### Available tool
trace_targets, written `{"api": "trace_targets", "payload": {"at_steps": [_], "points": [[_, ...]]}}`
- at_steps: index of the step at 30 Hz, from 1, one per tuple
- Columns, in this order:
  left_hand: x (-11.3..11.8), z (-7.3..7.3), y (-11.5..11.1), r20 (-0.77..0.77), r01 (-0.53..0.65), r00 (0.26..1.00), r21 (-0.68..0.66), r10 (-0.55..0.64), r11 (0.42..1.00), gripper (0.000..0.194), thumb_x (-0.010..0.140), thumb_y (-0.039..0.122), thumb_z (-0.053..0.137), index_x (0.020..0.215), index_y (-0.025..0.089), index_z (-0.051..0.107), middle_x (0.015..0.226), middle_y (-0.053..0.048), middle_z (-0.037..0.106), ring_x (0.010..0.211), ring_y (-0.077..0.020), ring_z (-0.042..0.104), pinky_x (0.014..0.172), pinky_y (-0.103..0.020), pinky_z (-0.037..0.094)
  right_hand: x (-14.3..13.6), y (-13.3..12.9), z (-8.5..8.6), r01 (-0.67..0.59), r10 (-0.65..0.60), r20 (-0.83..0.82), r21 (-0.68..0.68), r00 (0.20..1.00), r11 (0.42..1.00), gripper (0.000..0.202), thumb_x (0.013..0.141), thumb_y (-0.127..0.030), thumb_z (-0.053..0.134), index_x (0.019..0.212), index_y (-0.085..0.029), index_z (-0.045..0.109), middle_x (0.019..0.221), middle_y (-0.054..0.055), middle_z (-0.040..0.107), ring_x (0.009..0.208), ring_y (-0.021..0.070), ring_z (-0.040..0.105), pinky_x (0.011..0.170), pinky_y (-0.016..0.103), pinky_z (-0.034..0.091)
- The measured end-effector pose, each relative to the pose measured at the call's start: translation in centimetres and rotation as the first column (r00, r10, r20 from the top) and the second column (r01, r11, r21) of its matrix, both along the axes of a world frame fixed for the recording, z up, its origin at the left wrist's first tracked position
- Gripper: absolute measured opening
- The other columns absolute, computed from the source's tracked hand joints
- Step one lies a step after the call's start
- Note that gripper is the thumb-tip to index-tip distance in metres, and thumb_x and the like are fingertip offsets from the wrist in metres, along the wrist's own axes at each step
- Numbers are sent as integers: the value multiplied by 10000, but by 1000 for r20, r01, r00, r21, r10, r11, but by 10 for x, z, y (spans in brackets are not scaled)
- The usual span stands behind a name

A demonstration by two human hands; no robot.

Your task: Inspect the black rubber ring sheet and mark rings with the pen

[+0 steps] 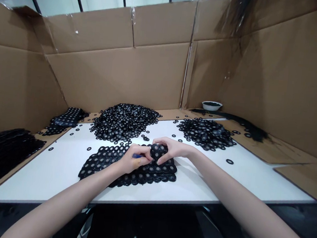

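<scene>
Forearms [83, 198] before ring sheets [101, 161] | left hand [130, 160] grips blue tool [137, 156] | right hand [174, 148] pinches sheets' raised part | steady pinch should help

White flat tabletop [44, 171]: black disc-patterned mat [98, 160] near front edge; large black-ring heap [121, 123] behind; smaller black-ring heap [207, 133]; loose black rings [229, 163].

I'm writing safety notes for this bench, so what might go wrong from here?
The blue tool in the left hand is close to the right hand; a slip might poke it. The right hand pinches the black ring sheet, so a hard tug might tear it. The heap of rings lies just behind the sheet; a shove might scatter it.
</scene>
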State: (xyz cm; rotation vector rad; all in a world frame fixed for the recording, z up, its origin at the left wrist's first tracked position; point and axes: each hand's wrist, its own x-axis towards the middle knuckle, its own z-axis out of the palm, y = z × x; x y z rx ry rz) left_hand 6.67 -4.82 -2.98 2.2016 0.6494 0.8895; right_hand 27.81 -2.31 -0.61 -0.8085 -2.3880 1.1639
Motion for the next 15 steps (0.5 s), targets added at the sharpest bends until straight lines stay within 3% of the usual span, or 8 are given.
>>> {"api": "trace_targets", "payload": {"at_steps": [11, 15], "points": [[3, 1, -3, -81, 67, 995, 60, -62, 996, 129, 753, 160, 519, 648, 131, 588, 609, 15, 554, 566, -89, 461, 584, -196, 355, -1, 0, -1, -17, 17, 7, 49, 1000, 999, 365, 559, -342, 749, 791, -173, 523, 750, -41, 476, 728, 130, 461, 651, 230, 348], [4, 3, -5, -93, 48, 995, 73, -41, 996, 133, 765, 170, 520, 656, 134, 588, 609, 15, 550, 570, -92, 461, 588, -196, 358, 0, -1, 0, -4, 2, 33, 60, 999, 998, 388, 571, -360, 738, 843, -179, 529, 821, -27, 499, 779, 144, 465, 692, 239, 355]]}}
